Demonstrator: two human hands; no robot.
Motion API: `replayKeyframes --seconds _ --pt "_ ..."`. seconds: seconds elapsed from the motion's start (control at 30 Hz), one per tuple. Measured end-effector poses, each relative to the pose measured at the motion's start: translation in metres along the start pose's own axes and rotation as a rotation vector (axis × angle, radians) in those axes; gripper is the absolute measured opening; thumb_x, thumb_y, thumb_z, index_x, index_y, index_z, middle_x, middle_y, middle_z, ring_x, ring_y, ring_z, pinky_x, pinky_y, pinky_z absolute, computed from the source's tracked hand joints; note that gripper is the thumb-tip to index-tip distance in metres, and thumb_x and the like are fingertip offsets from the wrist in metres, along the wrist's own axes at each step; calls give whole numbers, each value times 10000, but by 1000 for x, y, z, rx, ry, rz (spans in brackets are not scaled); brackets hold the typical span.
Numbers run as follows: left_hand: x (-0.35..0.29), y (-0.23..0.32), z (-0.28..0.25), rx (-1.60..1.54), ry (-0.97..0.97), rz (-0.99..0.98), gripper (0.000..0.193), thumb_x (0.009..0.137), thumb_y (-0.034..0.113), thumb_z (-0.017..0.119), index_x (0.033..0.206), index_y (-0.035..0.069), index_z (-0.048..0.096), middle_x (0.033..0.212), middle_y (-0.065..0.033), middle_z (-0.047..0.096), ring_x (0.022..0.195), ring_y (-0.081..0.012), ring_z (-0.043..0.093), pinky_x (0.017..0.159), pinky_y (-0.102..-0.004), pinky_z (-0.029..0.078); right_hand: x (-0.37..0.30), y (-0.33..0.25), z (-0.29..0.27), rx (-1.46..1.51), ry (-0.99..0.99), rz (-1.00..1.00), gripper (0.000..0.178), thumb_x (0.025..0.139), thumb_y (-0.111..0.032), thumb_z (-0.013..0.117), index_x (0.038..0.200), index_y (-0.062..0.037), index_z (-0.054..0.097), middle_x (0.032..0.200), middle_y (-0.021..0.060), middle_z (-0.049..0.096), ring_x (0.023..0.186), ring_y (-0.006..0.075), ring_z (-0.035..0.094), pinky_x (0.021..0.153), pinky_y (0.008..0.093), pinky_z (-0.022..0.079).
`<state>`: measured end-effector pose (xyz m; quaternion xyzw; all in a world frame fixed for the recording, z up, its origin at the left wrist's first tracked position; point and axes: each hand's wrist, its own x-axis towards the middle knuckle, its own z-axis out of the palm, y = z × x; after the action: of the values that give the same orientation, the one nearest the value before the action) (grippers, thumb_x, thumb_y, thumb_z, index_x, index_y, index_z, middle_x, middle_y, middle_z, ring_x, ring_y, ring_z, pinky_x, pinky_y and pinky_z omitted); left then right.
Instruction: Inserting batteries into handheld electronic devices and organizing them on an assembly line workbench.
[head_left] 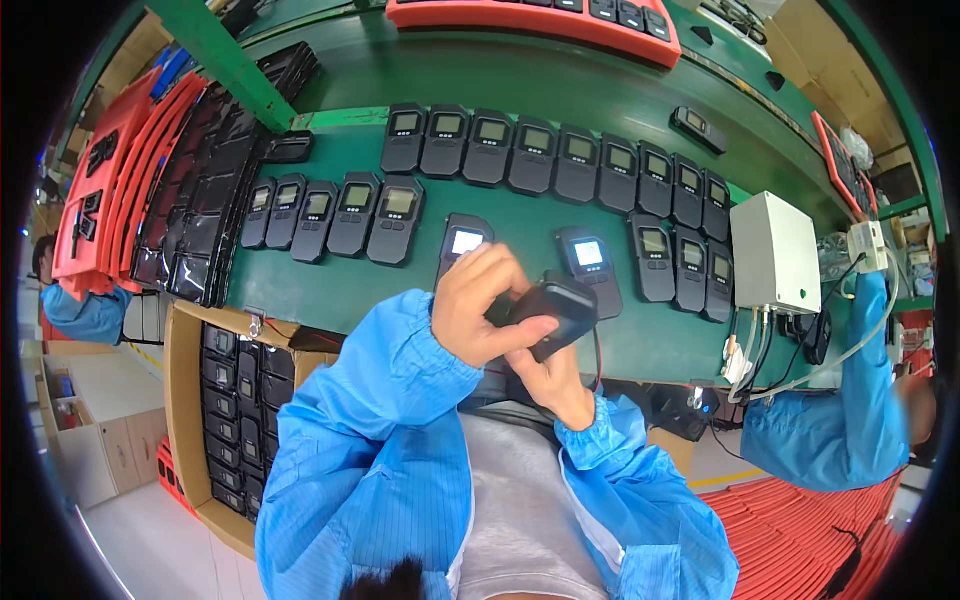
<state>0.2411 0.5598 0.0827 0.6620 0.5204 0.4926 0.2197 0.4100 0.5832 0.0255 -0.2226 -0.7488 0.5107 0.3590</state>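
Note:
My left hand (pixel 478 303) is closed on the near left side of a black handheld device (pixel 566 308), its thumb pressed against the casing. From below, my right hand (pixel 556 384) grips the same device, with its fingers partly hidden. The device is tilted above the front of the green bench (pixel 330 290), and its screen is out of sight. Just behind my hands lie two similar devices with lit screens: a left one (pixel 466 238), partly covered by my left hand, and a right one (pixel 592 262). A thin cable hangs beside my right wrist.
A row of grey handheld devices (pixel 535 155) lies across the bench, with smaller groups left (pixel 355 215) and right (pixel 655 258). A white box (pixel 776 252) with cables stands at right. Black trays (pixel 190 200), red trays (pixel 100 190) and a filled carton (pixel 185 400) are left. A co-worker's sleeve (pixel 840 420) is right.

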Motion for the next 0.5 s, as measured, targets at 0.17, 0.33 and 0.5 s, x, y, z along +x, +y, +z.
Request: replayKeyframes --seconds 0.17,0.33,0.5 --pt "81 -24 -8 -309 71 -229 337 847 323 709 848 4 601 736 -38 584 710 -96 518 635 -264 419 -5 20 2 648 199 295 453 912 -156 609 1307 -31 423 1054 98 587 872 141 569 719 247 454" --pt "213 -141 -17 -82 305 -244 464 904 456 594 983 8 684 812 -103 669 776 -179 611 744 -299 469 6 6 4 541 26 256 471 952 -134 551 1372 -31 363 1113 129 600 800 114 581 619 209 456" --pt "252 -200 -11 592 201 -417 511 909 519 523 1106 67 660 1054 -123 653 1010 -281 611 863 -372 476 3 8 -8 580 -63 415 523 942 -131 566 1401 -30 338 1152 147 592 787 133 588 535 218 485"
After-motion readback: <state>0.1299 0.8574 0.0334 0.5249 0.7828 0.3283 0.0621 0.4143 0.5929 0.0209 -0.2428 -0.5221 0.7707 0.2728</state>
